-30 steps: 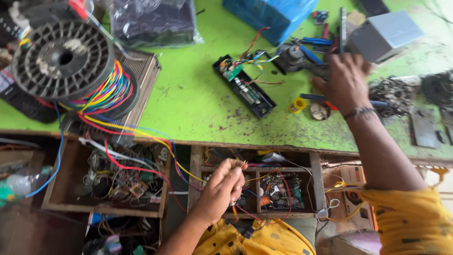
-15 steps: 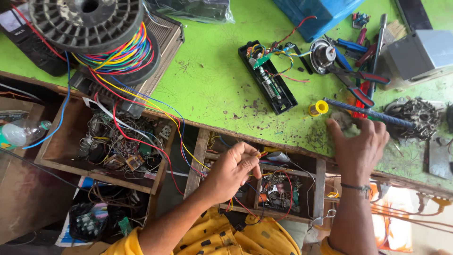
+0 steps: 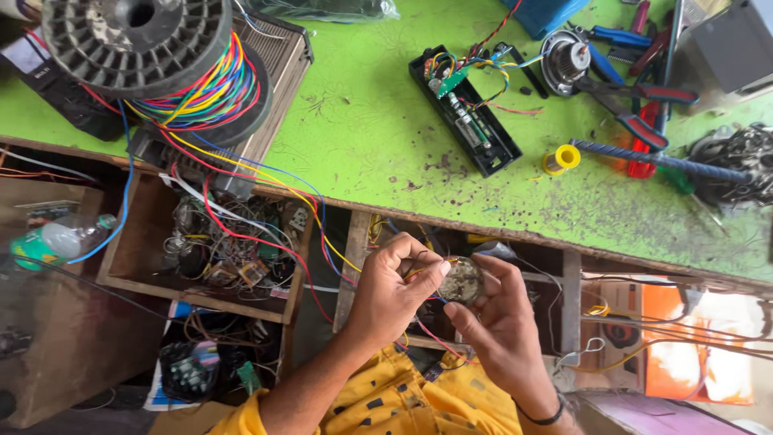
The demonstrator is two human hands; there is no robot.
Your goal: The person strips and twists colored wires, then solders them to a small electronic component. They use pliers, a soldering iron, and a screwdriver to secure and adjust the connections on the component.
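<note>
Left hand (image 3: 394, 286) pinches thin wires (image 3: 427, 272) at lower centre of frame. Right hand (image 3: 495, 314) grips small round metal part (image 3: 460, 280), touching wire ends. Wooden drawer (image 3: 133, 242), left centre, holds tangled wires and small parts. Black case (image 3: 467, 113), upper centre on green bench (image 3: 362, 137), holds circuit board and coloured wires.
</note>
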